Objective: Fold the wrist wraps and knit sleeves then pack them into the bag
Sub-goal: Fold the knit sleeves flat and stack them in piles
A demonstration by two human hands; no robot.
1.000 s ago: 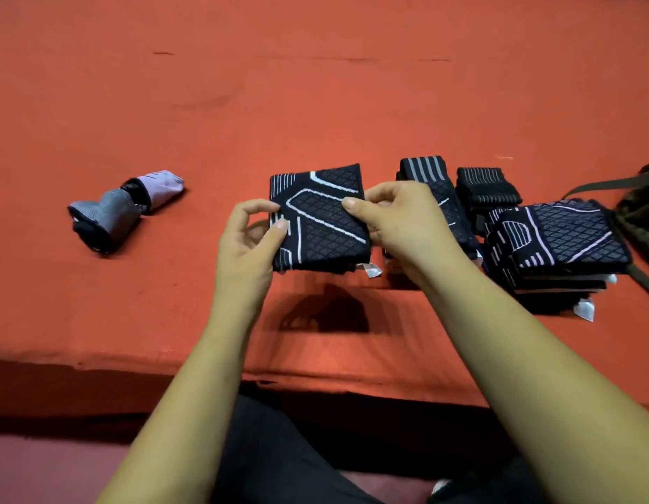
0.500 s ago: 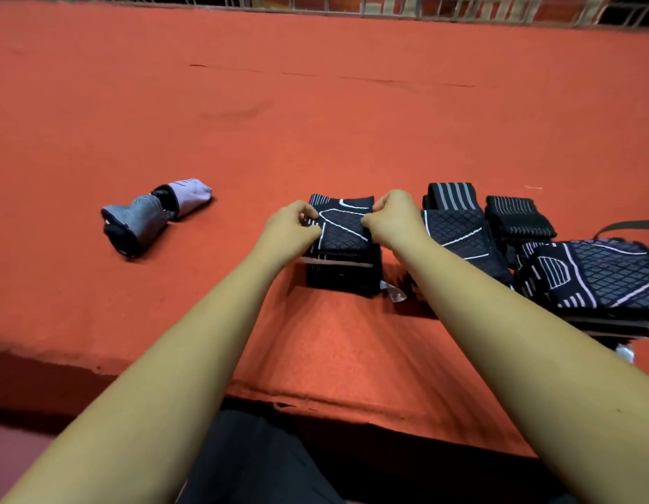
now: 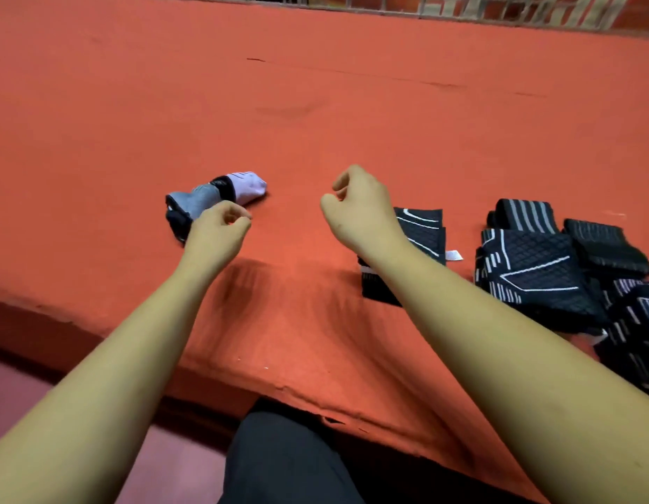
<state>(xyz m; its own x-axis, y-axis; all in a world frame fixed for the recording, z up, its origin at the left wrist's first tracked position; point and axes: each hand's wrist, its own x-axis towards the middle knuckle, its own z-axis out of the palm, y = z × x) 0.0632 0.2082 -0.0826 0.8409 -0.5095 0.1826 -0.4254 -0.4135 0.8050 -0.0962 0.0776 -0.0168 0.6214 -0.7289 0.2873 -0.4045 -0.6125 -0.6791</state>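
Observation:
A folded black knit sleeve (image 3: 423, 232) with white lines lies on the red cloth, partly hidden behind my right forearm. My right hand (image 3: 355, 201) hovers just left of it, fingers loosely curled, holding nothing. My left hand (image 3: 217, 231) is loosely curled and empty, close beside a rolled grey, black and pale purple wrap (image 3: 214, 198) at the left. A pile of folded black patterned sleeves (image 3: 534, 271) and black striped wraps (image 3: 603, 245) sits at the right.
The red cloth-covered table (image 3: 315, 114) stretches far back to a metal grille (image 3: 497, 9). Its front edge runs near my dark-trousered lap (image 3: 290, 460). The bag is out of view.
Both hands have let go of the folded black sleeve, which now lies on the table. They have moved left; the left hand now sits by the grey roll. The view has shifted left.

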